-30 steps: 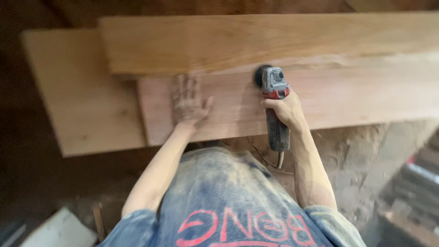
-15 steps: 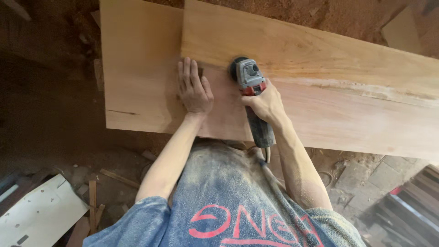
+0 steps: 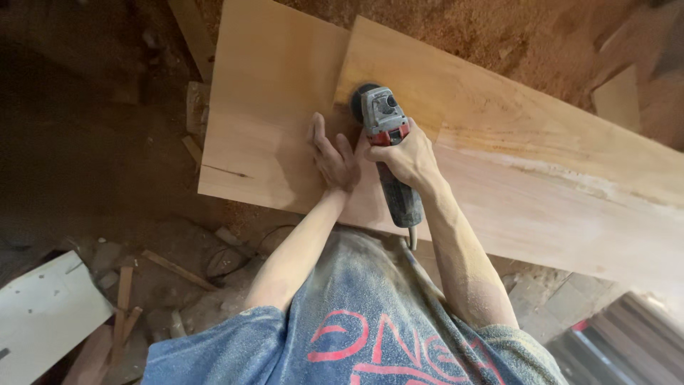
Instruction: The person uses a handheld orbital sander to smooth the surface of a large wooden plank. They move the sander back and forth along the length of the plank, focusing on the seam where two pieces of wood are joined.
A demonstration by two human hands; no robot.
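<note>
- The ground (image 3: pixel 78 135) takes up the whole left side and the far right corner, dark earth on the left and reddish sawdust beyond the boards.
- A long upper plank (image 3: pixel 541 135) lies slanted from the top middle down to the right edge; its left end overlaps the board beneath it.
- A wider pale board (image 3: pixel 263 107) lies under that plank, and its near-left corner juts out over the ground.
- The person's dusty blue shirt (image 3: pixel 356 314) fills the bottom middle, close against the boards' near edge.
- A white panel (image 3: pixel 43 314) lies flat in the bottom left corner, well apart from the boards.
- Thin wood offcuts (image 3: pixel 171 269) lie scattered on the ground between the white panel and the boards' near edge.
- The angle grinder (image 3: pixel 388 142) sits at the upper plank's left end, its round head right at the step where the plank overlaps the pale board, its dark handle pointing back to the near edge.
- The right hand (image 3: pixel 410 160) has its fingers wrapped tight around the grinder's body, just behind the red band.
- The left hand (image 3: pixel 333 158) lies just beside the grinder, palm down and fingers stretched out close together, pressed flat on the wood at the same step.
</note>
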